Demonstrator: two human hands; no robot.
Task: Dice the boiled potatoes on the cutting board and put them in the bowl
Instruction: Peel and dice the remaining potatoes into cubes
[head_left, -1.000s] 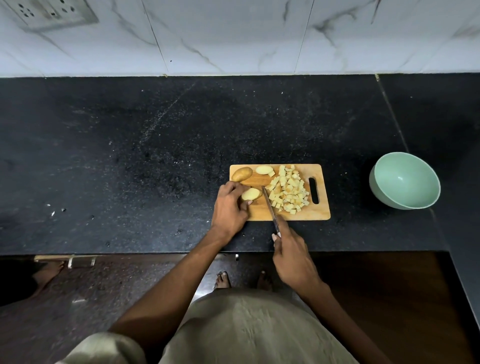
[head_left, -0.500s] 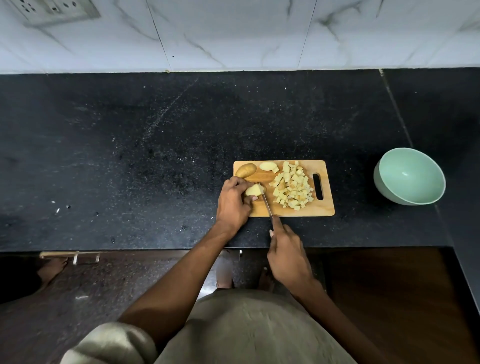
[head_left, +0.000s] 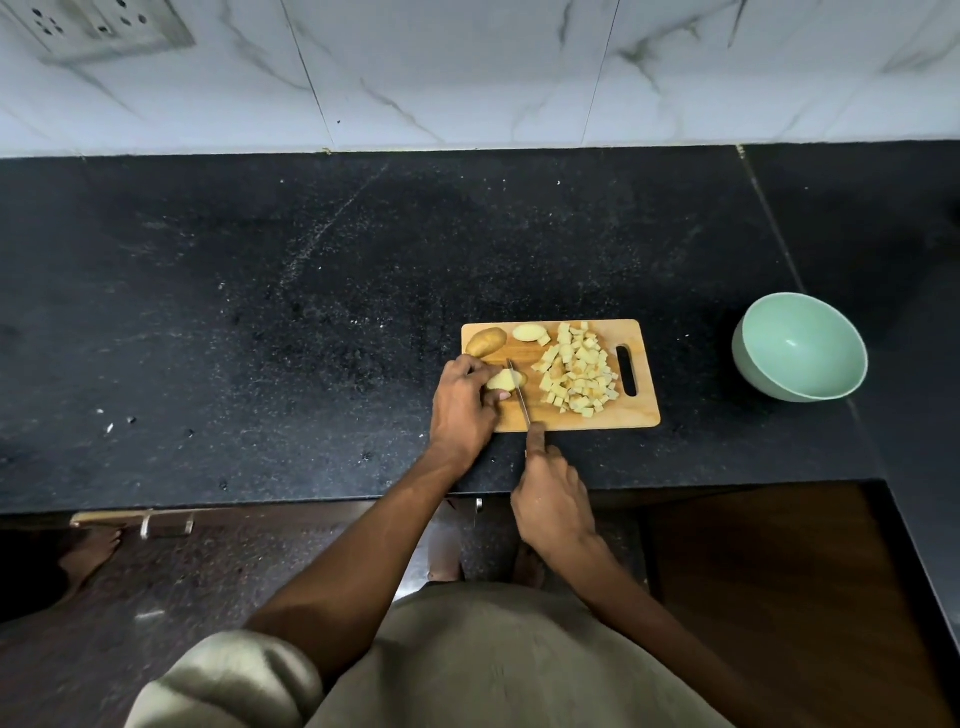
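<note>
A peeled potato piece (head_left: 503, 380) is pinched by the left hand (head_left: 464, 410) on the rectangular wooden cutting board (head_left: 641, 415); a thin steel knife (head_left: 519, 397) is gripped by the right hand (head_left: 553, 501). Pale cubes (head_left: 576, 376) are heaped beside; the smooth mint bowl (head_left: 800, 347) stands apart on the speckled black worktop (head_left: 260, 312).

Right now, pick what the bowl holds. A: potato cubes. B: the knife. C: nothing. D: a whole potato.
C: the bowl shows only its bare green inside, while the cubes lie piled on the board, the whole potato sits at the board's far left corner, and the knife is in the right hand.
</note>
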